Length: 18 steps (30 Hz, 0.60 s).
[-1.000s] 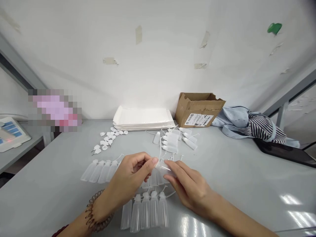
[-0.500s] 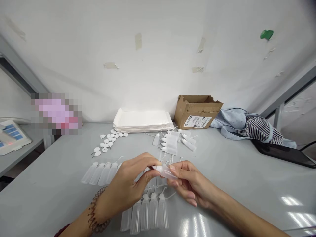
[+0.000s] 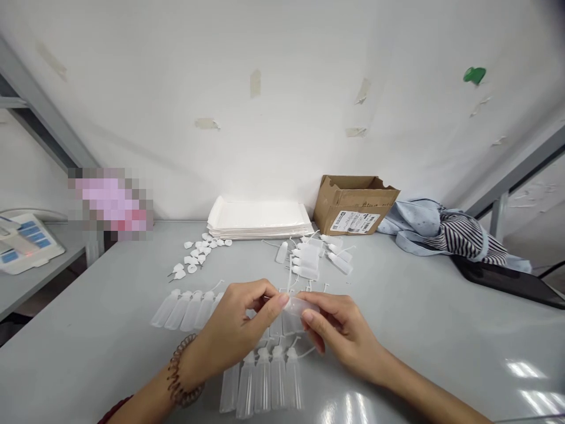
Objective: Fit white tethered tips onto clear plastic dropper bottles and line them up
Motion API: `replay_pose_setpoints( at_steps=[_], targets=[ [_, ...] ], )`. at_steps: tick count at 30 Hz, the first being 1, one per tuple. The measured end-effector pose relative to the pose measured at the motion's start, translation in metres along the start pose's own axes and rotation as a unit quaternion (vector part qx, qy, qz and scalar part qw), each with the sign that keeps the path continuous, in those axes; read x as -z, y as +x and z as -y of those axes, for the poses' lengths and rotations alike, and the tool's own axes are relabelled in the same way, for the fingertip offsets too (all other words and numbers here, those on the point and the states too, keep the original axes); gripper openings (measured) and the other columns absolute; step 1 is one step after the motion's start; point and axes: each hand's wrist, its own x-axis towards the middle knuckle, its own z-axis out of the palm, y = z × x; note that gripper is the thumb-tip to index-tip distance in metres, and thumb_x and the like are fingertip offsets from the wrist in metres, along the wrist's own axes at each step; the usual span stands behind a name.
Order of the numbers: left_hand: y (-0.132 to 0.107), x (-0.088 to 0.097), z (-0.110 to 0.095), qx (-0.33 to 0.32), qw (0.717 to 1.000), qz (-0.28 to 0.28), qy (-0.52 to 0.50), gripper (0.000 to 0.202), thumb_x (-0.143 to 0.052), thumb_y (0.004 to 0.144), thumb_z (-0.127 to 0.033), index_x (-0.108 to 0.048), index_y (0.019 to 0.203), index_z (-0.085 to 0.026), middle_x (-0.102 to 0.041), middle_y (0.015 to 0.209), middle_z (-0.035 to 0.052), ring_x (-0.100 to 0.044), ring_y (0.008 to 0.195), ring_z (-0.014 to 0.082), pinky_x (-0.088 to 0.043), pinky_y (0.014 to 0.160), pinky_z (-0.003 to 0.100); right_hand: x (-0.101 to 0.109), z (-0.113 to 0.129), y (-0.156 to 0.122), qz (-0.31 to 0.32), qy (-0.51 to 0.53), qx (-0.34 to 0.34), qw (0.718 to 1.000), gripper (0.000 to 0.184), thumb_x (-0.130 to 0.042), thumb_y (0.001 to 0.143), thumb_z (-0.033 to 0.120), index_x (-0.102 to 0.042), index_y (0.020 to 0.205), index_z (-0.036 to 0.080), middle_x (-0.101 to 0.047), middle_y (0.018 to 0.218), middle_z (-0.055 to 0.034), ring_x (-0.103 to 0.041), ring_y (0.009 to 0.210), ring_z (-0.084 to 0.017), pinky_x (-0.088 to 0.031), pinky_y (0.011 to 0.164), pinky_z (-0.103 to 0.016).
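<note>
A small clear plastic squeeze bottle (image 3: 299, 305) lies sideways between both hands, just above the grey table (image 3: 419, 330). My right hand (image 3: 339, 333) grips its body with curled fingers. My left hand (image 3: 241, 327) pinches its neck end between thumb and fingers. Under the hands a row of several clear bottles (image 3: 265, 380) lies side by side. Another row of bottles (image 3: 188, 309) lies to the left, and a loose group of bottles with thin white tips (image 3: 315, 256) lies beyond the hands. Small white caps (image 3: 198, 253) are scattered at the back left.
A stack of white padded envelopes (image 3: 260, 218) and an open cardboard box (image 3: 353, 206) stand against the back wall. Folded clothing (image 3: 445, 235) and a dark flat device (image 3: 507, 277) lie at the right. A white machine with blue keys (image 3: 24, 241) sits on a side table.
The hands have drawn closer together on the bottle, and the left thumb and fingers have shifted along its neck end. The view has tilted slightly.
</note>
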Motion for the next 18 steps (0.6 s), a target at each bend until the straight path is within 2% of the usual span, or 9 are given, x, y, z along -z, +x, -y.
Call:
replay_pose_setpoints(
  at_steps=[4,8,10,12,14,16,18],
  targets=[
    [-0.001,0.001,-0.002,0.031,0.997,0.047,-0.051,0.032,-0.046,0.09,-0.036,-0.059,0.068,-0.017,-0.056,0.057,-0.0025,-0.052,0.05,0.0091,-0.042,0.049,0.018,0.004,-0.005,-0.001,0.032,0.064,-0.041,0.997,0.032,-0.047,0.092,0.04,-0.064,0.085,0.013,-0.043,0.054,0.006,-0.038,0.039,-0.004,-0.03,0.042,-0.02],
    [-0.001,-0.002,0.0,-0.021,1.0,0.016,0.005,0.025,-0.047,0.09,-0.033,-0.06,0.076,-0.018,-0.059,0.065,-0.0009,-0.055,0.059,0.0111,-0.042,0.053,0.019,0.006,-0.012,0.001,0.035,0.148,-0.085,0.985,0.035,-0.054,0.089,0.041,-0.063,0.108,0.014,-0.042,0.051,0.0078,-0.038,0.035,-0.004,-0.028,0.038,-0.018],
    [0.0,-0.002,0.003,-0.039,0.999,-0.009,0.032,0.022,-0.048,0.089,-0.033,-0.061,0.08,-0.019,-0.061,0.07,-0.0002,-0.057,0.063,0.012,-0.043,0.054,0.02,0.007,-0.013,0.003,0.021,0.146,-0.084,0.985,0.036,-0.056,0.087,0.04,-0.064,0.11,0.013,-0.045,0.05,0.0072,-0.039,0.037,-0.005,-0.032,0.04,-0.019],
    [0.004,0.0,0.008,-0.021,0.998,-0.047,0.034,0.02,-0.049,0.089,-0.036,-0.06,0.086,-0.019,-0.064,0.079,0.0012,-0.06,0.069,0.0133,-0.047,0.059,0.021,0.013,-0.014,0.006,-0.028,0.107,-0.069,0.991,0.035,-0.057,0.086,0.04,-0.067,0.107,0.014,-0.054,0.058,0.0032,-0.044,0.042,-0.006,-0.038,0.045,-0.022],
    [0.009,0.006,0.015,0.027,0.994,-0.103,0.032,0.023,-0.049,0.088,-0.04,-0.058,0.096,-0.02,-0.065,0.087,0.0029,-0.063,0.076,0.0155,-0.05,0.064,0.024,0.026,-0.018,0.01,-0.123,0.018,-0.042,0.991,0.034,-0.057,0.085,0.039,-0.069,0.104,0.014,-0.06,0.065,0.0003,-0.048,0.049,-0.009,-0.043,0.052,-0.025],
    [0.015,0.018,0.025,0.079,0.983,-0.162,0.039,0.03,-0.051,0.085,-0.044,-0.056,0.103,-0.02,-0.066,0.087,0.0037,-0.064,0.078,0.018,-0.052,0.066,0.028,0.043,-0.025,0.015,-0.247,-0.108,-0.002,0.963,0.035,-0.058,0.084,0.039,-0.069,0.105,0.014,-0.062,0.065,-0.0012,-0.052,0.056,-0.013,-0.046,0.058,-0.028],
    [0.02,0.033,0.037,0.114,0.97,-0.205,0.063,0.033,-0.051,0.083,-0.046,-0.056,0.102,-0.019,-0.067,0.081,0.0031,-0.065,0.075,0.0195,-0.051,0.066,0.03,0.063,-0.036,0.021,-0.332,-0.24,0.013,0.912,0.036,-0.056,0.085,0.039,-0.068,0.109,0.015,-0.067,0.078,-0.005,-0.055,0.064,-0.016,-0.048,0.064,-0.031]
  ],
)
